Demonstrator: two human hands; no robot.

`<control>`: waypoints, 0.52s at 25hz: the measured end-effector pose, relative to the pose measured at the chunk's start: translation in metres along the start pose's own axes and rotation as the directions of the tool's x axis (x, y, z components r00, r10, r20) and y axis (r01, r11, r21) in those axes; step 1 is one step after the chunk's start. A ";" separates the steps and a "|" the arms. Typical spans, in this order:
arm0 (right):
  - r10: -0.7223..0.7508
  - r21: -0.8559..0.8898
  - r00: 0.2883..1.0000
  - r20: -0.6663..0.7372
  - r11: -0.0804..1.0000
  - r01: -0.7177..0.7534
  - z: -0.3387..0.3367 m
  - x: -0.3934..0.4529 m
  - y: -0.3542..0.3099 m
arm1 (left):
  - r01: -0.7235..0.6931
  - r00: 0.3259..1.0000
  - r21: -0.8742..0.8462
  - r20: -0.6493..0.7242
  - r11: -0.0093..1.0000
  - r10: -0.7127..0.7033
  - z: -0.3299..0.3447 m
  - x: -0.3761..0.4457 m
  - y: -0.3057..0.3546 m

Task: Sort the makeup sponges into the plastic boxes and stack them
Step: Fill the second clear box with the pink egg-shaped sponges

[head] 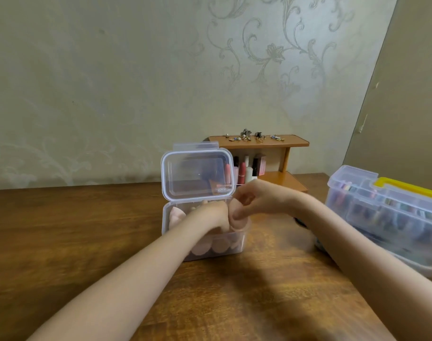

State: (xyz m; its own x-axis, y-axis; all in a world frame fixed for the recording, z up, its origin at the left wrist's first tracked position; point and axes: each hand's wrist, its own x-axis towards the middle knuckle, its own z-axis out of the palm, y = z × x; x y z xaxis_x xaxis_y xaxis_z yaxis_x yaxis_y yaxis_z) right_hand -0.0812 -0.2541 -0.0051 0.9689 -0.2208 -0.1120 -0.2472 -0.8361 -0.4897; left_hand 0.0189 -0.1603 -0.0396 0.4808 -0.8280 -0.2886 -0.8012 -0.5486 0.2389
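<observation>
A: What rests on the wooden surface (87, 242)?
B: A clear plastic box (205, 242), its lid (197, 175) upright; pink makeup sponges (219, 246) fill it.
A: And the hands?
B: The left hand (210, 215) reaches inside, grip unclear; the right hand (256, 200) pinches one sponge (237, 219) at the box's right rim.

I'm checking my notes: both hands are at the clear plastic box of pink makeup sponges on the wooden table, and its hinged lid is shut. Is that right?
Not quite. The head view shows the hinged lid standing open behind the clear plastic box. The rest holds: the left hand and right hand are at it, pink makeup sponges inside, on the wooden table.
</observation>
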 end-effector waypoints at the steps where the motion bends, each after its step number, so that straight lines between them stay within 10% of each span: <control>1: -0.010 -0.049 1.000 0.004 0.999 0.010 0.005 0.000 0.000 | 0.021 0.999 0.018 0.032 1.000 -0.022 -0.001 -0.003 0.000; 13: 0.066 -0.315 0.994 0.088 0.949 -0.035 0.024 0.015 -0.011 | -0.041 0.997 -0.018 0.065 0.999 0.042 -0.012 -0.005 -0.011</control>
State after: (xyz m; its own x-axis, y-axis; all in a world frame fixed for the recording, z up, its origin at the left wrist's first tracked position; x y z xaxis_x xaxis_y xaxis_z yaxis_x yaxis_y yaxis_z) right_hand -0.0632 -0.2361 -0.0215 0.9480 -0.2305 -0.2193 -0.2730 -0.9433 -0.1886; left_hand 0.0294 -0.1512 -0.0295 0.4228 -0.8408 -0.3381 -0.8134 -0.5166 0.2675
